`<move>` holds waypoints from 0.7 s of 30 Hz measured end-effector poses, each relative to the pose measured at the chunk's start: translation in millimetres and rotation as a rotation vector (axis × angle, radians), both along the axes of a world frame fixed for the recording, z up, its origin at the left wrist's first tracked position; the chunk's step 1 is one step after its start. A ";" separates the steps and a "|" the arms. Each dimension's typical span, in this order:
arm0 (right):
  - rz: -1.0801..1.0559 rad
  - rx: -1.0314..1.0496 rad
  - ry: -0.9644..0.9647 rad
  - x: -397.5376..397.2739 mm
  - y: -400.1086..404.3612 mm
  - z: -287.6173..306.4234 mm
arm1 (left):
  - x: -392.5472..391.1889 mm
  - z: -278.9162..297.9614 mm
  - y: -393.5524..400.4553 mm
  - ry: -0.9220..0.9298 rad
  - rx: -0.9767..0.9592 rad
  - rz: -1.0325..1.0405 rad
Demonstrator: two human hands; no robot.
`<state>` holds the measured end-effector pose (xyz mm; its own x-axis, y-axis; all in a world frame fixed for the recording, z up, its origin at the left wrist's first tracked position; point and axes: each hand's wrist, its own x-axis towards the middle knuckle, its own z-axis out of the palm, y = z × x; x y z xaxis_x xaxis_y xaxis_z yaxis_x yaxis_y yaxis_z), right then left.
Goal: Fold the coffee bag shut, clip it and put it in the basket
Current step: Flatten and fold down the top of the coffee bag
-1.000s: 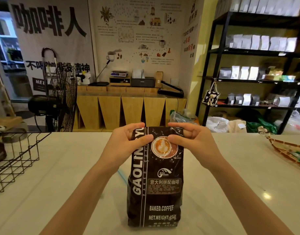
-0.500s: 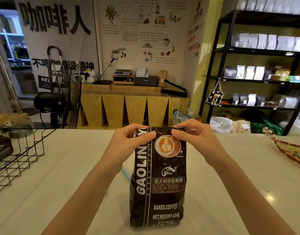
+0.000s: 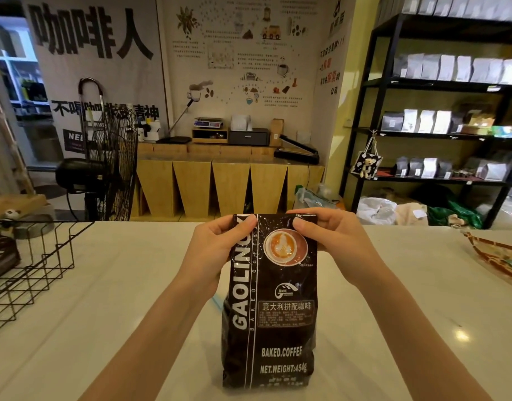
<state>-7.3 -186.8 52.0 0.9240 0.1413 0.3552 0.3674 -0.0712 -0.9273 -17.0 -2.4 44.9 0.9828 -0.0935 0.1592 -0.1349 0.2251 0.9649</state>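
A dark brown coffee bag [image 3: 270, 319] with white lettering and a latte picture stands upright on the pale counter in front of me. My left hand [image 3: 214, 250] pinches its top left corner, thumb on the front. My right hand [image 3: 333, 235] pinches the top right corner the same way. The bag's top edge is flat and straight between my hands. A black wire basket [image 3: 32, 273] stands at the left of the counter. A thin blue thing [image 3: 215, 302] peeks out on the counter behind the bag's left edge; I cannot tell what it is.
A dark packet [image 3: 1, 256] lies inside the basket. An orange patterned bag [image 3: 498, 256] lies at the counter's right edge. Beyond the counter stand a floor fan [image 3: 110, 163], a wooden cabinet and black shelves with pouches [image 3: 440, 123].
Both hands have slid outward along the bag's top, from near the middle to the two corners. The top edge now looks flatter. The bag has stayed upright in the same place.
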 end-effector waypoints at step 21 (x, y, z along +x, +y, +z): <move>0.117 0.136 0.131 0.6 -3.8 -3.5 | 4.2 2.5 6.6 -0.099 0.084 -0.055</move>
<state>-6.6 -190.6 48.5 0.9435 0.2095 0.2567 0.2419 0.0938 -0.9657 -12.7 4.2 47.5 0.9557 -0.1640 0.2445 -0.2200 0.1540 0.9633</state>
